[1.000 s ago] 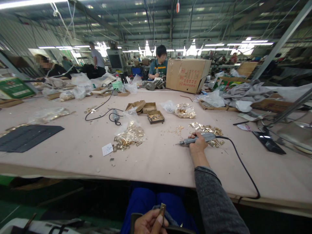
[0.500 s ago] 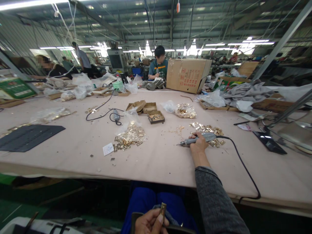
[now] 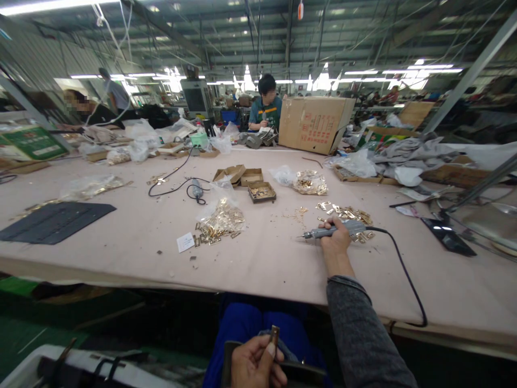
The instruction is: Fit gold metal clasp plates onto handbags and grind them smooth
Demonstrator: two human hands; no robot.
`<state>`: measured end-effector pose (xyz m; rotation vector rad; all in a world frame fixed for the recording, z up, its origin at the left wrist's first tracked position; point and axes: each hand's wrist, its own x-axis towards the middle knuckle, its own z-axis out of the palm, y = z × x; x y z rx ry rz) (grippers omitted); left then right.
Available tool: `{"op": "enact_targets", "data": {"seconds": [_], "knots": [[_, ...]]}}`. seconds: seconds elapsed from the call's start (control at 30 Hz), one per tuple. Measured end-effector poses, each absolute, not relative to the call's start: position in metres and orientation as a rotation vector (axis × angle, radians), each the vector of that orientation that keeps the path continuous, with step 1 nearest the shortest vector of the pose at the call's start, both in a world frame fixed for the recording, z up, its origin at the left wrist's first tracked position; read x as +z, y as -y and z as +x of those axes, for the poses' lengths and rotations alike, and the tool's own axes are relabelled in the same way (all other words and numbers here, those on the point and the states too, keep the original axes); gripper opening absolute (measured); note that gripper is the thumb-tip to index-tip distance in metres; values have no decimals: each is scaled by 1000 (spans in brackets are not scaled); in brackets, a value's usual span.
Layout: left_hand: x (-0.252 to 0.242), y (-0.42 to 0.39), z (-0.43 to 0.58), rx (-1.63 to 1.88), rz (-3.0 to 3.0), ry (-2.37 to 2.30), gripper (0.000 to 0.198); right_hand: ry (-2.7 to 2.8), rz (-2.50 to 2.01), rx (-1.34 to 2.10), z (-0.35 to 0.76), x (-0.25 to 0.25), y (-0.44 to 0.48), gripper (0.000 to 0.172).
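My right hand [image 3: 336, 245] is wrapped round a grey electric screwdriver [image 3: 354, 230], its tip pointing left just over the tabletop and its black cord trailing off to the right. Behind it lies a scatter of gold metal plates [image 3: 359, 214], with tiny gold screws [image 3: 299, 212] to their left. Low in the view, above my lap, my left hand [image 3: 253, 362] pinches a small gold metal plate [image 3: 275, 334] upright between thumb and fingers. A dark, flat-edged piece [image 3: 302, 373] is partly hidden behind that hand; I cannot tell whether the fingers touch it.
A bag of gold plates [image 3: 223, 216] spills out mid-table beside a white label [image 3: 186, 242]. Small cardboard boxes [image 3: 262, 198] and another bag [image 3: 310, 182] stand behind. A second screwdriver [image 3: 197, 188] lies left. A black phone [image 3: 447, 237] is at right. A co-worker [image 3: 264, 110] sits opposite.
The view has shifted slightly, so the table things appear a little further right. Both hands keep their holds, the left on the plate and the right on the screwdriver.
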<state>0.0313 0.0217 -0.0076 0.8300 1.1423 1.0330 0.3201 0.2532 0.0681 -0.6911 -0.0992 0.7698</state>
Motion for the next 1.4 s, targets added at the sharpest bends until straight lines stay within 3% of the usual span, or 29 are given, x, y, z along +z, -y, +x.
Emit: {"op": "enact_targets", "data": {"seconds": [0.2,0.37,0.53,1.4], "knots": [[13,-14,33,1005,823,-1143,41,289,-626,834,300,102,-183,12],[14,-9,35,990,807,-1162,33,409,-709,906,239,124,-96,21],[15,-5,36,998,839,-1165,29,494,-818,771,183,119,-45,24],[18,0,32,990,882,-1177,26,757,-891,688,146,101,-31,12]]}}
